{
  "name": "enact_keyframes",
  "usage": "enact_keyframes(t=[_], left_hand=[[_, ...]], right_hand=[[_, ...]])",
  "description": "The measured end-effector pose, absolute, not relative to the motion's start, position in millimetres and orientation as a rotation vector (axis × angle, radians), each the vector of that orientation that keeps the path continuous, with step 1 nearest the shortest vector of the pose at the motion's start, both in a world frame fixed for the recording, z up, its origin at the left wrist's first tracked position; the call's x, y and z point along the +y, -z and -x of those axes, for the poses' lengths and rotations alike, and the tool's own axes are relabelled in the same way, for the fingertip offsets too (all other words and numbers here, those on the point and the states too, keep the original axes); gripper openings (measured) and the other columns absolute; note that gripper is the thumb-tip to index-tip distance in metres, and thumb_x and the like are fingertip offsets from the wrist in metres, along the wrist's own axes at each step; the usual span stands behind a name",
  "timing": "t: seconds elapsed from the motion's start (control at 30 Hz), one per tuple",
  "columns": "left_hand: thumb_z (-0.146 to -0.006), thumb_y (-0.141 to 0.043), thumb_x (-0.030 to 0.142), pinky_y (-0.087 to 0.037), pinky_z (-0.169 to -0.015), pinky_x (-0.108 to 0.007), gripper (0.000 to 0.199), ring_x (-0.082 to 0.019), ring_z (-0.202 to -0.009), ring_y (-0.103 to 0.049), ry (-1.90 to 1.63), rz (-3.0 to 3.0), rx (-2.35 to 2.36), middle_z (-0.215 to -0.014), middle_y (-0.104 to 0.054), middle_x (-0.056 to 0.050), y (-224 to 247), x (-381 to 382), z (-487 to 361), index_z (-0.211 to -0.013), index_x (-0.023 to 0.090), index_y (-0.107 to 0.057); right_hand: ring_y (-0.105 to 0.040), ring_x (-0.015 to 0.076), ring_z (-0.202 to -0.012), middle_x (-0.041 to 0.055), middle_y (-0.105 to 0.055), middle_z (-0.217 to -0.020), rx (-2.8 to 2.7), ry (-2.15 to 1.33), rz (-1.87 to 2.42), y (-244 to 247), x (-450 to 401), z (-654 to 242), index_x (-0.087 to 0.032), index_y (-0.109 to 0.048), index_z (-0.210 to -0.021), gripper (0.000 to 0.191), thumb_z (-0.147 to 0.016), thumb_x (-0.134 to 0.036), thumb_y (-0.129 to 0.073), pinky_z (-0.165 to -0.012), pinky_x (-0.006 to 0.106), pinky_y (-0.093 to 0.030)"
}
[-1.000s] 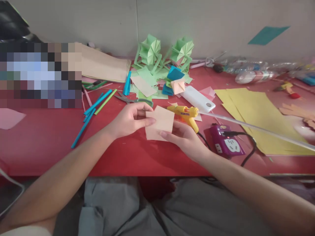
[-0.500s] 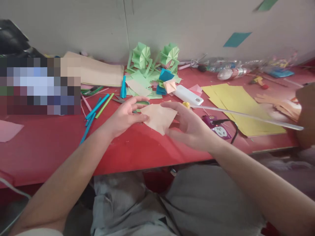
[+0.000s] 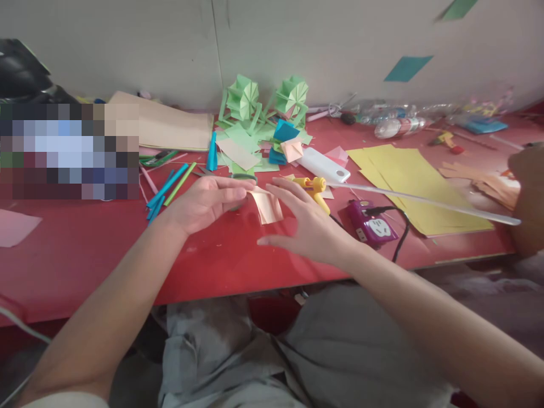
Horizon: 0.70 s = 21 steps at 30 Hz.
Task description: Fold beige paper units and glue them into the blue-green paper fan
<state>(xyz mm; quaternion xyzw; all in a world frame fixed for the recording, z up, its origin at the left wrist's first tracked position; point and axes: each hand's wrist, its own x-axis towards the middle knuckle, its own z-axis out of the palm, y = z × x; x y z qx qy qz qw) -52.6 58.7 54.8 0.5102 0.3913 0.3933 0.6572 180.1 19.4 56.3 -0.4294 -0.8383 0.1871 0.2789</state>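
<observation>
A small sheet of cream paper (image 3: 267, 206), creased and partly folded, hangs between my hands above the red tabletop. Its upper left corner is pinched between the thumb and fingers of my left hand (image 3: 208, 203). My right hand (image 3: 304, 224) is at the paper's right side, thumb spread well away from the fingers. The fingertips lie close to the paper's upper right edge; whether they touch it I cannot tell. Just behind my right hand lies a yellow glue gun (image 3: 314, 186) with a long clear glue stick (image 3: 425, 201) out of its back.
A purple power socket (image 3: 372, 222) with a black cable is right of my right hand, before yellow sheets (image 3: 408, 170). Green folded paper shapes (image 3: 243, 97) and a white phone-like object (image 3: 325, 164) stand behind. Blue paper sticks (image 3: 170, 182) lie left. Plastic bottles (image 3: 399, 127) lie back right.
The cream paper has gone from spread flat to partly folded. My right hand has opened, its thumb now off the paper, and uncovered the glue gun. My left hand still pinches the paper.
</observation>
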Motion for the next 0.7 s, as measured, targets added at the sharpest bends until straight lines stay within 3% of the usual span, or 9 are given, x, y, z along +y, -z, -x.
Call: enact_keyframes(t=[0.1, 0.17, 0.23, 0.4, 0.53, 0.7], left_hand=[[-0.063, -0.089, 0.03, -0.057, -0.087, -0.036, 0.036, -0.027, -0.106, -0.069, -0.82, -1.267, 0.929, -0.114, -0.075, -0.012, -55.3, 58.2, 51.6, -0.096, 0.018, -0.081], [-0.066, -0.087, 0.033, -0.056, -0.076, -0.033, 0.03, -0.023, -0.088, -0.071, -0.789, -1.361, 1.009, -0.094, -0.077, -0.009, -54.9, 58.1, 50.6, -0.09, 0.017, -0.08], [-0.07, -0.085, 0.037, -0.053, -0.067, -0.03, 0.025, -0.019, -0.074, -0.068, -0.787, -1.446, 1.081, -0.078, -0.073, -0.005, -53.6, 58.3, 49.7, -0.082, 0.017, -0.077], [-0.075, -0.079, 0.04, -0.048, -0.064, -0.026, 0.025, -0.016, -0.07, -0.065, -0.806, -1.517, 1.122, -0.075, -0.069, -0.003, -49.3, 58.2, 47.0, -0.075, 0.016, -0.069], [-0.077, -0.076, 0.04, -0.047, -0.061, -0.026, 0.026, -0.016, -0.069, -0.064, -0.843, -1.548, 1.149, -0.075, -0.068, -0.002, -44.2, 54.6, 39.1, -0.075, 0.016, -0.065], [-0.075, -0.077, 0.037, -0.05, -0.061, -0.028, 0.037, -0.019, -0.07, -0.068, -0.995, -1.476, 1.204, -0.081, -0.074, -0.004, -35.7, 49.4, 27.5, -0.104, 0.019, -0.063]], right_hand=[[-0.065, 0.0263, -0.097, 0.0105, -0.069, -0.101, -2.095, -0.569, 1.188, -56.6, 23.2, -177.2, -0.018, -0.067, -0.104, 0.021, -0.094, -0.035, -0.059, -0.085, 0.04, -0.053], [-0.06, 0.0198, -0.072, 0.0044, -0.061, -0.072, -1.994, -0.665, 1.249, -55.2, 27.5, -175.9, -0.018, -0.063, -0.081, 0.025, -0.097, -0.033, -0.052, -0.07, 0.035, -0.05], [-0.055, 0.0173, -0.065, 0.002, -0.055, -0.064, -1.918, -0.786, 1.263, -52.7, 31.5, -175.2, -0.018, -0.059, -0.073, 0.029, -0.096, -0.036, -0.055, -0.063, 0.032, -0.046], [-0.058, 0.018, -0.073, 0.0031, -0.063, -0.077, -1.739, -0.936, 1.203, -45.3, 36.8, -176.2, -0.019, -0.062, -0.084, 0.017, -0.09, -0.035, -0.064, -0.067, 0.032, -0.047], [-0.056, 0.0159, -0.067, -0.0012, -0.058, -0.071, -1.651, -0.844, 1.208, -40.3, 37.3, -179.1, -0.019, -0.059, -0.101, 0.019, -0.086, -0.029, -0.066, -0.065, 0.031, -0.045], [-0.055, 0.0167, -0.062, -0.0053, -0.052, -0.063, -1.754, -0.672, 1.275, -36.3, 33.8, -182.6, -0.022, -0.051, -0.115, 0.027, -0.089, -0.021, -0.059, -0.061, 0.031, -0.042]])
